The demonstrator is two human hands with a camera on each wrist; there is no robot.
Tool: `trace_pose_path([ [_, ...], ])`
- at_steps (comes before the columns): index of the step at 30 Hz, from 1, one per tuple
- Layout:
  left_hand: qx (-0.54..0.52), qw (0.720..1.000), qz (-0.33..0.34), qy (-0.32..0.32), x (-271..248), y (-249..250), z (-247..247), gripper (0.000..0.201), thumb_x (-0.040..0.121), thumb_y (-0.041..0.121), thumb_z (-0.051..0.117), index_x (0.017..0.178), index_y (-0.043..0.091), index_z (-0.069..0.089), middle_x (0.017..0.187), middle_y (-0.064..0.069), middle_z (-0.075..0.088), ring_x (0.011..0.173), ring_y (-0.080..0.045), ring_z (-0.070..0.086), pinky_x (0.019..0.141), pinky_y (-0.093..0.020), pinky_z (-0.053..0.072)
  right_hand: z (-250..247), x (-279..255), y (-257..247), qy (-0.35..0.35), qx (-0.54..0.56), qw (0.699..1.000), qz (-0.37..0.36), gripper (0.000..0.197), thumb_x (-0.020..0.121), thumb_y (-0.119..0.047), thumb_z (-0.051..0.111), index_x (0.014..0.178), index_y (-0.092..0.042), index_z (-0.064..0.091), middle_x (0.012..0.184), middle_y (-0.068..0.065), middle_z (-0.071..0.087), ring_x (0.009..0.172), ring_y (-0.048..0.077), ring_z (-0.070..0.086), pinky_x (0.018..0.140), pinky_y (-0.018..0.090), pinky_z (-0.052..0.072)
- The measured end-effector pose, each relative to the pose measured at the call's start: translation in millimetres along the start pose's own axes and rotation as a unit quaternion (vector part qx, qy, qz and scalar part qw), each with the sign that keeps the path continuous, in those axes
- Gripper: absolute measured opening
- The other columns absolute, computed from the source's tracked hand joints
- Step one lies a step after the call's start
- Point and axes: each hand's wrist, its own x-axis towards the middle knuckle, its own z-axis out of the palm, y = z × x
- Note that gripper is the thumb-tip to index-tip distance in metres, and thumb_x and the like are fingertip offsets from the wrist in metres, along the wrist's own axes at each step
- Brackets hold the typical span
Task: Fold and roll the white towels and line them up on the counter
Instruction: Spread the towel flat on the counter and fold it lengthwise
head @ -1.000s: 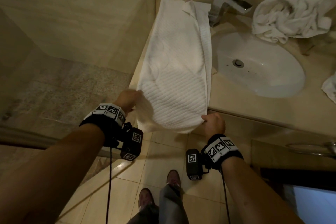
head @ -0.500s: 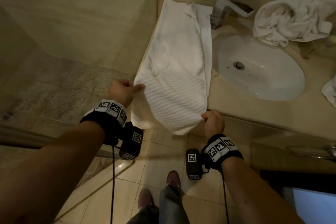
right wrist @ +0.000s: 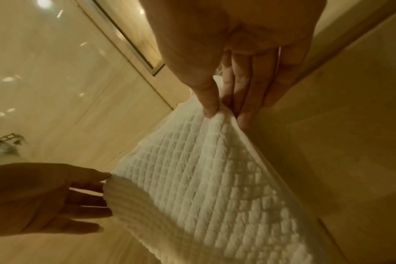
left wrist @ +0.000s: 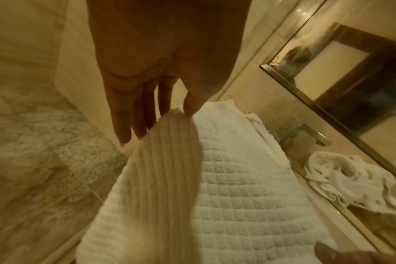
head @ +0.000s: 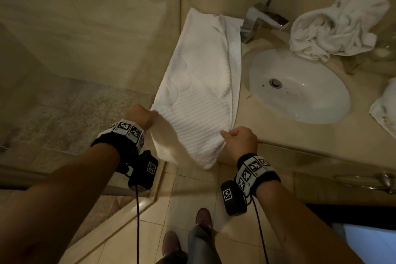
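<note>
A long white ribbed towel (head: 201, 83) lies lengthwise on the counter left of the sink, its near end hanging over the front edge. My left hand (head: 140, 114) pinches the towel's near left edge (left wrist: 176, 114) between thumb and fingers. My right hand (head: 240, 138) pinches the near right edge (right wrist: 217, 114) the same way. The near end sags in a loop between both hands. A crumpled white towel (head: 334, 28) sits behind the sink at the right, seen also in the left wrist view as a crumpled towel (left wrist: 350, 180).
A white oval sink (head: 300, 85) with a chrome faucet (head: 261, 17) fills the middle of the beige counter (head: 321, 135). Another white cloth (head: 385, 109) shows at the right edge. A tiled wall stands left, a mirror (left wrist: 350, 80) behind. My shoes (head: 203, 218) are on the tiled floor.
Both hands have lifted the towel's near end higher and forward over the counter edge; the left hand rose most, so less towel hangs below the edge.
</note>
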Motion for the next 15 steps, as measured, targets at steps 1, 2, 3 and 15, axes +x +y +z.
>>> trace_pose_path([
  [1,0.032,0.999,0.004,0.008,0,5,-2,0.039,0.084,0.033,0.056,0.1,-0.002,0.066,0.098,-0.023,0.068,0.086,-0.036,0.067,0.078,-0.046,0.058,-4,4,-3,-0.025,-0.021,0.999,0.0,0.028,0.087,-0.032,0.068,0.082,-0.005,0.068,0.078,0.003,0.063,0.075,0.02,0.057,0.068,0.023,0.046],
  [2,0.064,0.998,0.011,0.014,-1,12,-4,0.039,0.086,0.029,0.055,0.106,-0.004,0.064,0.104,-0.027,0.066,0.092,-0.038,0.066,0.08,-0.045,0.057,-8,8,-6,-0.053,-0.045,0.998,0.007,0.027,0.088,-0.03,0.066,0.081,-0.004,0.069,0.077,0.004,0.064,0.074,0.021,0.059,0.064,0.021,0.045],
  [3,0.093,0.995,0.023,0.015,-2,20,-6,0.04,0.088,0.026,0.054,0.111,-0.007,0.06,0.11,-0.029,0.063,0.098,-0.04,0.064,0.083,-0.044,0.053,-14,13,-11,-0.08,-0.069,0.994,0.023,0.027,0.087,-0.029,0.064,0.079,-0.003,0.068,0.077,0.004,0.066,0.073,0.022,0.061,0.061,0.021,0.047],
  [15,0.209,0.968,0.136,-0.023,74,171,-25,0.038,0.087,0.028,0.055,0.106,-0.004,0.06,0.112,-0.02,0.063,0.09,-0.032,0.059,0.068,-0.031,0.041,-67,143,-96,-0.054,-0.033,0.996,-0.056,0.024,0.091,-0.025,0.054,0.091,-0.003,0.063,0.09,0.008,0.066,0.081,0.022,0.057,0.068,0.025,0.042],
])
